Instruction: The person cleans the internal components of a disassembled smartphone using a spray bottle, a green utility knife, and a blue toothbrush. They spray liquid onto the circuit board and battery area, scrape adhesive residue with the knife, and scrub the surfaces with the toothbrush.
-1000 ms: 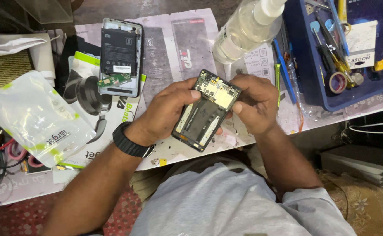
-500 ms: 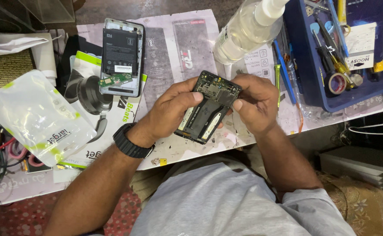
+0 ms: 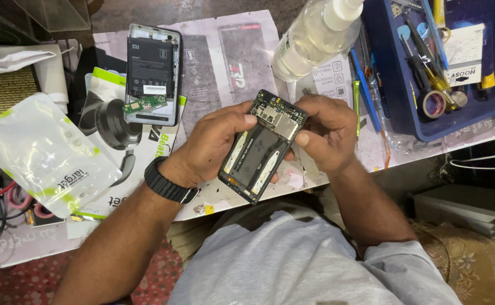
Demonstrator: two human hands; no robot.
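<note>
The opened phone frame (image 3: 260, 148) (back cover off, circuit board bare at its upper end) sits tilted between both hands above the near edge of the table (image 3: 213, 73). The left hand (image 3: 213, 144) wraps its fingers around the frame's left side from beneath, thumb laid over the top near the board. The right hand (image 3: 326, 133) closes on the upper right corner, thumb pressed against the metal shield there, fingers curled behind. A black wristwatch (image 3: 168, 183) sits on the left wrist.

Just beyond the grip stands a clear plastic bottle (image 3: 315, 36). Left of the left hand lies a second opened phone (image 3: 151, 73), battery showing, on a printed box (image 3: 117, 130), with a clear plastic pouch (image 3: 38, 152) farther left. Right of the right hand, a blue tray (image 3: 405, 113) holds screwdrivers and tape.
</note>
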